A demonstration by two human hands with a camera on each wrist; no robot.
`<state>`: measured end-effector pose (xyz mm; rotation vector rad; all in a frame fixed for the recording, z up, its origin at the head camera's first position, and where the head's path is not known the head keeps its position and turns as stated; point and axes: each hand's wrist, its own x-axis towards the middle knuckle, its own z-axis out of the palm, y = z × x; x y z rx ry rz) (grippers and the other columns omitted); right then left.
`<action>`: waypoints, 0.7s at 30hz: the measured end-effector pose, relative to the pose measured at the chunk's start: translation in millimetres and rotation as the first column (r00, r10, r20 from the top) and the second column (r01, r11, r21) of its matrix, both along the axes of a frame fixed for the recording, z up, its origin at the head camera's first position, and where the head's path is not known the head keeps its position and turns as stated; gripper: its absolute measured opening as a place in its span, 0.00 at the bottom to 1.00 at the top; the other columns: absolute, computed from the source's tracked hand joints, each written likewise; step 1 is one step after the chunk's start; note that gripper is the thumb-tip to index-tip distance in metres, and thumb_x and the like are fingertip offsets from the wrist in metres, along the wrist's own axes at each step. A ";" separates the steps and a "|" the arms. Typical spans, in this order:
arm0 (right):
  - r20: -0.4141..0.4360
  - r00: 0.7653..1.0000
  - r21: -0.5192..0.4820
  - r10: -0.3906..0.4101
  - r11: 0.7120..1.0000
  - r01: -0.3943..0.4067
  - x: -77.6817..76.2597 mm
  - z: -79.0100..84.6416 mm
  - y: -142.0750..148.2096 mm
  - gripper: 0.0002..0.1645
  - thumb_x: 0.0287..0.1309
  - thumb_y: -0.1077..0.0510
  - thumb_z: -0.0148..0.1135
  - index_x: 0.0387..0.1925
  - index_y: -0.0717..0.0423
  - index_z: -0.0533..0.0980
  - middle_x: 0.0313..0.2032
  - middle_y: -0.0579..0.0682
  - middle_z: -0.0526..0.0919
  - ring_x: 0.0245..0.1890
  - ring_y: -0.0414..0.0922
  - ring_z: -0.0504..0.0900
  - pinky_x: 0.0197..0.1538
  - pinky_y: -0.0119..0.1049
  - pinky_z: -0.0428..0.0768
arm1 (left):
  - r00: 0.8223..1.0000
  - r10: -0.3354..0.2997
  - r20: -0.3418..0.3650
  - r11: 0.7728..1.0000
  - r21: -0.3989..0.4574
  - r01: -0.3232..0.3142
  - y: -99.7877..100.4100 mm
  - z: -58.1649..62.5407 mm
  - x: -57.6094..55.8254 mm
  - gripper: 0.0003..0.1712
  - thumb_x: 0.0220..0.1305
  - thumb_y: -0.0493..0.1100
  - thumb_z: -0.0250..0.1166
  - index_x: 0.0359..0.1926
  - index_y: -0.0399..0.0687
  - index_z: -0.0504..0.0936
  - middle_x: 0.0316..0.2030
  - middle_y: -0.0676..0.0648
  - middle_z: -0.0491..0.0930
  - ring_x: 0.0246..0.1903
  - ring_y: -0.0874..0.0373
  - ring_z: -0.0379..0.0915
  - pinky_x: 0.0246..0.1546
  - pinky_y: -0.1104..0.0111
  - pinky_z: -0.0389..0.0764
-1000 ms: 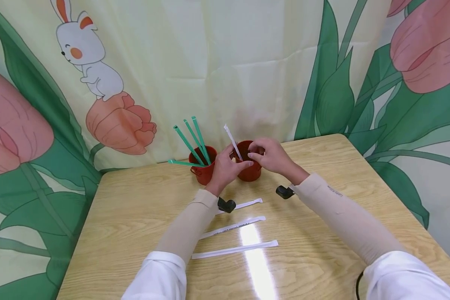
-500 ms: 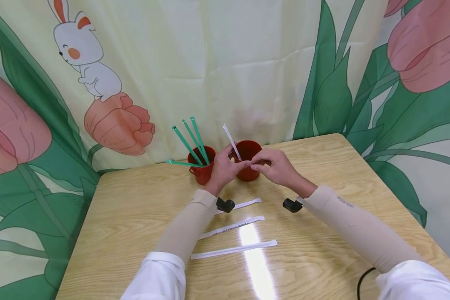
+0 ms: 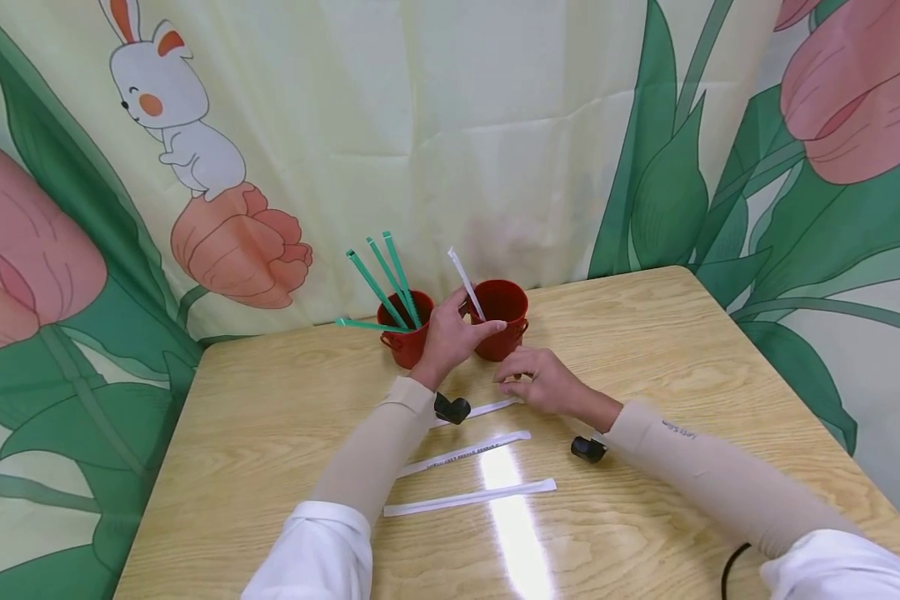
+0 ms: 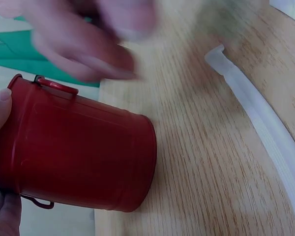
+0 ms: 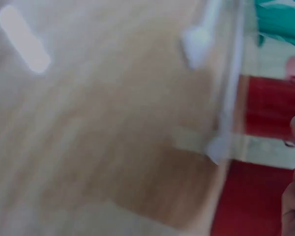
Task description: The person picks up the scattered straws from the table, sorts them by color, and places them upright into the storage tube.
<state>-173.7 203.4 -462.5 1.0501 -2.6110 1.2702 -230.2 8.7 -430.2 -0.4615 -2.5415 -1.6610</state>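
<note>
Gripping the red pail (image 4: 83,147) at its rim, the left hand (image 3: 453,333) sets its thumb on the near side and its fingers on the opposite side. The right hand (image 3: 543,382) is released: its fingers are loosely bent, the thumb is apart from them, and no object shows in its grasp. It is positioned in front of the red pail, by the right end of the far wrapped straw (image 3: 495,407); contact with that straw cannot be determined.

The red pail stands upright near the back edge of the wooden table (image 3: 270,458). One white wrapped straw (image 3: 461,271) is inserted in it, leaning left and projecting above the rim. Contact between this straw and the left hand cannot be confirmed.

Just beside it, to the left, stands a second red pail (image 3: 408,346); the right wrist view shows a gap between the two. It contains four green straws (image 3: 375,283): three extend steeply upward, and one lies low across the rim, pointing left.

Nearer the person, the far wrapped straw, the middle wrapped straw (image 3: 465,453) and the near wrapped straw (image 3: 471,498) lie apart in roughly parallel rows. The left forearm partly covers the far one. Behind the table hangs a curtain (image 3: 495,167) printed with tulips and a rabbit.
</note>
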 end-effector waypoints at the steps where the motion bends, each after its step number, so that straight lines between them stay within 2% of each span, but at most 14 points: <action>1: -0.003 1.000 0.027 0.010 1.000 -0.010 0.7 -3.0 -1.1 0.07 0.56 0.69 0.74 0.36 0.58 0.89 0.36 0.50 0.92 0.43 0.46 0.86 0.55 0.43 0.84 | 1.000 -0.003 0.005 1.000 0.002 0.003 0.1 0.1 -0.1 0.35 0.58 0.48 0.80 0.64 0.47 0.79 0.58 0.46 0.85 0.57 0.50 0.80 0.63 0.51 0.83; 4: -0.014 0.999 0.101 0.034 0.994 -0.032 2.7 -9.4 -4.9 0.06 0.56 0.67 0.75 0.36 0.57 0.89 0.35 0.48 0.91 0.41 0.44 0.85 0.52 0.44 0.82 | 1.000 -0.009 0.016 1.000 0.004 0.009 0.4 -0.6 -0.3 0.35 0.58 0.49 0.80 0.64 0.47 0.79 0.58 0.46 0.85 0.58 0.50 0.79 0.63 0.50 0.83; 10: -0.027 0.995 0.156 0.092 0.984 -0.087 3.3 -14.5 -14.8 0.05 0.56 0.64 0.76 0.35 0.54 0.89 0.34 0.44 0.91 0.40 0.42 0.85 0.51 0.42 0.83 | 1.000 -0.010 0.007 1.000 0.010 0.010 1.0 -2.0 -1.0 0.35 0.57 0.49 0.80 0.64 0.47 0.79 0.58 0.46 0.85 0.58 0.50 0.80 0.64 0.50 0.82; 14: 0.019 0.993 0.202 0.119 0.972 -0.120 3.3 -16.9 -20.9 0.05 0.56 0.62 0.76 0.36 0.53 0.89 0.35 0.44 0.91 0.40 0.40 0.85 0.50 0.39 0.84 | 1.000 -0.012 0.006 1.000 0.010 0.012 0.9 -2.6 -1.3 0.34 0.58 0.49 0.80 0.64 0.47 0.79 0.58 0.47 0.85 0.58 0.51 0.80 0.64 0.50 0.82; 17: 0.067 0.992 0.238 0.108 0.964 -0.121 3.6 -17.6 -23.9 0.06 0.56 0.62 0.77 0.37 0.53 0.89 0.36 0.45 0.91 0.40 0.39 0.84 0.50 0.38 0.85 | 1.000 -0.014 0.008 1.000 0.007 0.014 0.7 -2.1 -0.9 0.35 0.58 0.49 0.80 0.64 0.47 0.79 0.58 0.47 0.85 0.58 0.51 0.80 0.65 0.51 0.82; 21: 0.079 0.992 0.293 0.098 0.949 -0.117 2.7 -17.1 -26.4 0.08 0.56 0.63 0.77 0.38 0.53 0.89 0.36 0.45 0.90 0.39 0.39 0.83 0.49 0.37 0.84 | 1.000 -0.007 0.001 1.000 0.012 0.007 0.1 0.6 -0.1 0.34 0.58 0.47 0.80 0.64 0.46 0.79 0.58 0.46 0.85 0.58 0.50 0.81 0.65 0.51 0.82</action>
